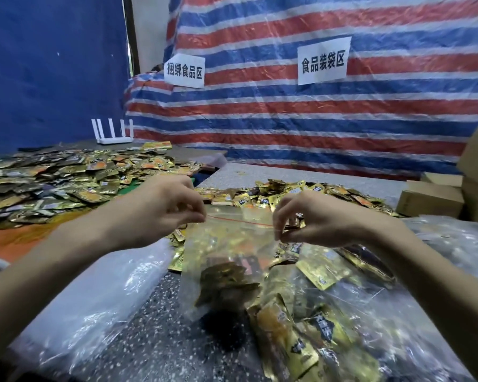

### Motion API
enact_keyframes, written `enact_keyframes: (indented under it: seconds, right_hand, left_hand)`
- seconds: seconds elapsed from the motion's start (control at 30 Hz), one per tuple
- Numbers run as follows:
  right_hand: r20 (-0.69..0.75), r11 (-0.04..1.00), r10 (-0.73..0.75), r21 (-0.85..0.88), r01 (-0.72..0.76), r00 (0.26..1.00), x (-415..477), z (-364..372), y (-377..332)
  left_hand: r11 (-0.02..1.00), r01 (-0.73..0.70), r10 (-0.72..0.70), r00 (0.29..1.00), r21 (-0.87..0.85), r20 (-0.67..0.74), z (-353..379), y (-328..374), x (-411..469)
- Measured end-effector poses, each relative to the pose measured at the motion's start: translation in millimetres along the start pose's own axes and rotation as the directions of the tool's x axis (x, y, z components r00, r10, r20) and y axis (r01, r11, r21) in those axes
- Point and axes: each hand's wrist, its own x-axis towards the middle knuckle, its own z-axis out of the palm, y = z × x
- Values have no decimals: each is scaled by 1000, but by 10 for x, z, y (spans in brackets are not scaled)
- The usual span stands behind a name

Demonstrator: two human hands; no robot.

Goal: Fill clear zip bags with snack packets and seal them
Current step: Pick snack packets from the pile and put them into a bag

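Zip bag, frame centre: red seal line runs left-right between left hand and right hand, fingers pinched on its ends

Both hands pinch the zip bag top.
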Motion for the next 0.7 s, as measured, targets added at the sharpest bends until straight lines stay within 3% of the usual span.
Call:
enact_keyframes:
  seconds: [0.2, 0.33, 0.7]
  right_hand:
    - [-210, 990, -75, 105, 98, 975, -91, -25, -61]
    - [-151, 970, -50, 227, 84, 987, -129, -45, -50]
    - [-149, 896, 1, 439, 65, 989, -169, 42, -5]
  left_hand:
    - [974, 48, -75, 990, -220, -116, 19, -150, -149]
    - [967, 60, -100, 984, -248, -149, 46, -191, -195]
    - [936, 146, -172, 984, -321, -54, 155, -226, -318]
